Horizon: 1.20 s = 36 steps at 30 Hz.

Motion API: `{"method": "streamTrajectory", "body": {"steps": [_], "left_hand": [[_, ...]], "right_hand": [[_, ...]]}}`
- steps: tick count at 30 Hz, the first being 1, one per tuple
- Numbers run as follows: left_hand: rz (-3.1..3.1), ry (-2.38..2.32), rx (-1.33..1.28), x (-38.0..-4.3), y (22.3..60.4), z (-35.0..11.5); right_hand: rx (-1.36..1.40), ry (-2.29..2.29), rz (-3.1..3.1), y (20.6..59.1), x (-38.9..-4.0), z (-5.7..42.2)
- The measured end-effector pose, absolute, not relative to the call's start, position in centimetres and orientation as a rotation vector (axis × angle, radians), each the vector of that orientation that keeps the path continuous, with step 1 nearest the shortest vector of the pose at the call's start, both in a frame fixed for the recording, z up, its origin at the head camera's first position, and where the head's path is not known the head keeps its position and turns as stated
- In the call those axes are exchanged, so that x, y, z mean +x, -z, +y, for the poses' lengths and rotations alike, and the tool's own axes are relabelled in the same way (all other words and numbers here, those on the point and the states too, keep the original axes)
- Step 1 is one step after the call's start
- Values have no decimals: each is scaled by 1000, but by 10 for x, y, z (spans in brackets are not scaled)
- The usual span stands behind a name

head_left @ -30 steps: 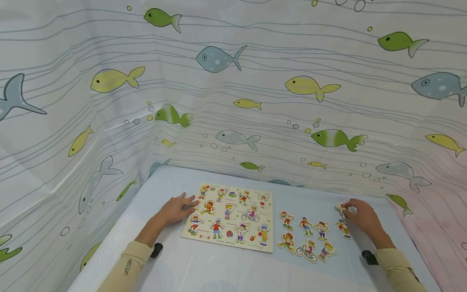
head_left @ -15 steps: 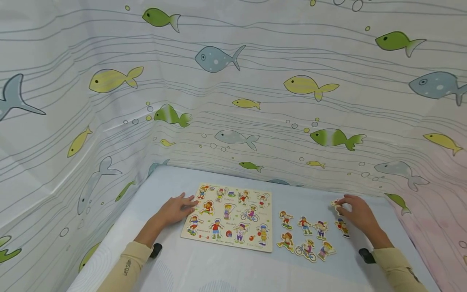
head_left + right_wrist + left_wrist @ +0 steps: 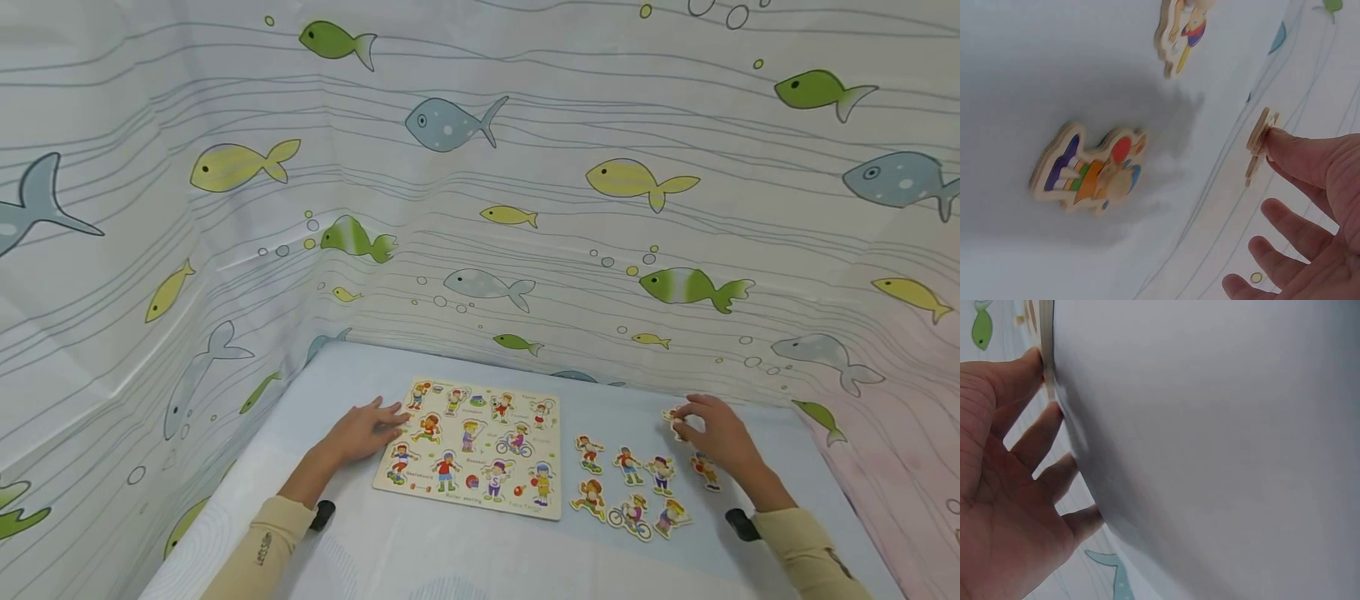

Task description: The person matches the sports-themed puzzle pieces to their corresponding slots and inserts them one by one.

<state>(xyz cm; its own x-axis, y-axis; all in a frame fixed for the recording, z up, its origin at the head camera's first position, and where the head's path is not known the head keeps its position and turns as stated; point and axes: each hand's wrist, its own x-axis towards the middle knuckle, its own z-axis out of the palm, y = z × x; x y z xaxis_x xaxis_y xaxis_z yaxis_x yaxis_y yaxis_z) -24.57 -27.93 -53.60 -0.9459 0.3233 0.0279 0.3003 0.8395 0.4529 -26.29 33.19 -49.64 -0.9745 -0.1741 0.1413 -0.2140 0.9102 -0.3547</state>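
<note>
A wooden peg-type puzzle board (image 3: 525, 475) printed with children playing sports lies on the table. My left hand (image 3: 367, 433) rests at its left edge, thumb and fingertips touching the board's edge and the table, fingers spread. My right hand (image 3: 716, 435) pinches a small wooden puzzle piece (image 3: 1259, 136) between thumb and index finger, above the table; its printed face is mostly hidden. Below that hand lies a table-tennis player piece (image 3: 1091, 178) with an orange top and a red paddle.
Several loose figure pieces lie right of the board, among them a cyclist (image 3: 632, 518), a runner (image 3: 588, 497) and a baseball batter (image 3: 670, 517). A fish-patterned curtain (image 3: 562, 250) hangs along the back and sides of the pale tabletop (image 3: 480, 558).
My right hand has moved left with the pinched puzzle piece, uncovering more of the table-tennis player piece. The left hand and the board have stayed put.
</note>
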Motion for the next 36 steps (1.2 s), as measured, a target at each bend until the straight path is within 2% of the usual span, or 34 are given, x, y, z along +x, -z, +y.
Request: {"method": "streamTrajectory", "body": {"steps": [36], "left_hand": [[2960,-713,502,-246,533,-277]], "right_hand": [[603,-617,-2855,495,-280,244]]}}
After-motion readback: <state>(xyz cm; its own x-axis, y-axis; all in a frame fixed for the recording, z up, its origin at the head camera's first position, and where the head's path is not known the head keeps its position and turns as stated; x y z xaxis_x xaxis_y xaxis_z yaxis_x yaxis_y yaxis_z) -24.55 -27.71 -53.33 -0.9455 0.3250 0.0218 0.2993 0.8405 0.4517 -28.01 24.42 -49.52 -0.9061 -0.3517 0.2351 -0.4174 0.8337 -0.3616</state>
